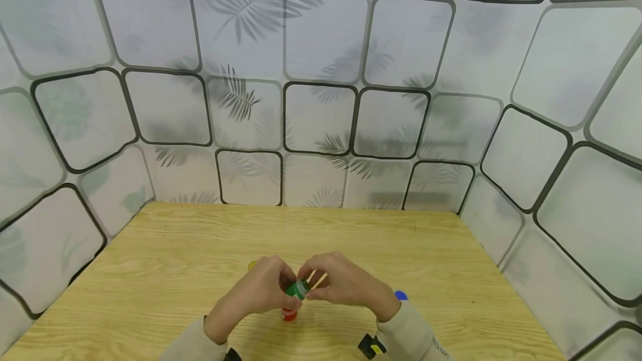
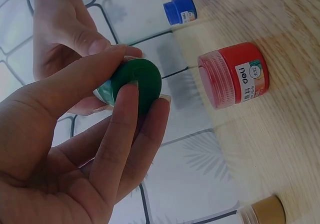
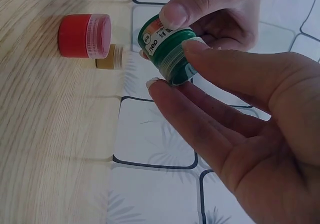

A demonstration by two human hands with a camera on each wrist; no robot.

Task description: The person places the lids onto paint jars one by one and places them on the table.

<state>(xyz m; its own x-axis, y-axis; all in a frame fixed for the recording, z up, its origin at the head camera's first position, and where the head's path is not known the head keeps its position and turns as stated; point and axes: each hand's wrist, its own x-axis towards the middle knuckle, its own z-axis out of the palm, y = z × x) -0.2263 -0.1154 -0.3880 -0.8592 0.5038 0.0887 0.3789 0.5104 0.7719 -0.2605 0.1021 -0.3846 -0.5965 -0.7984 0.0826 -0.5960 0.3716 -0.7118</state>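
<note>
1. Up front, two pale sleeves (image 1: 418,334) reach in from the bottom edge.
2. Here's the left hand (image 1: 262,287), fingers and thumb wrapped around the green jar (image 3: 155,37), with the jar's base turned towards that palm.
3. Across from it, the right hand (image 1: 343,283) has a narrow pinch, thumb and fingertips at the clear lid (image 3: 180,67).
4. Why grip both ends? Probably so one hand steadies the body while the other has the rim; the jar's tilt offers the lid to the right.
5. It's held above the table, over by the upright red jar (image 1: 289,315).
6. The yellow jar (image 1: 252,266) stands beyond the left hand, the blue jar (image 1: 400,295) past the right wrist, perhaps set apart to leave working room.
7. Underneath, a pale wood-grain table (image 1: 451,261) runs back.
8. Farthest off, wall covering (image 1: 321,118) with rounded squares and grey fronds surrounds it.
</note>
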